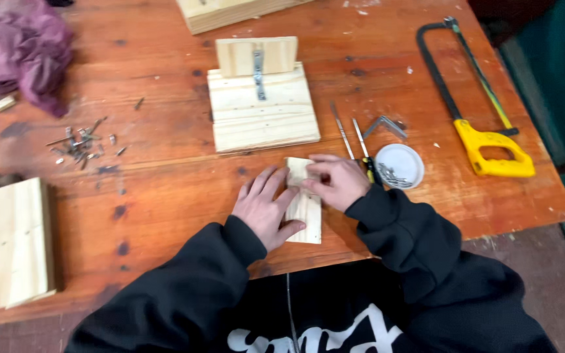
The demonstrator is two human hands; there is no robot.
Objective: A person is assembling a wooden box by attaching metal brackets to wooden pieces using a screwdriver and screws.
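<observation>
Item: small pine block [305,209] at the table's [165,189] near edge, your left hand [266,208] flat against it, right hand [335,182] gripping its top; risk—sliding off edge under uneven pressure.

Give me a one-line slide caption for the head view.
Both hands, left hand and right hand, press a small wooden block on the workbench, beside a yellow-handled hacksaw.

Both hands, left [266,208] and right [336,181], press a small pale wooden block [305,212] on the orange wooden desk [165,183]; a yellow-handled hacksaw [475,111] lies at two o'clock.
</observation>
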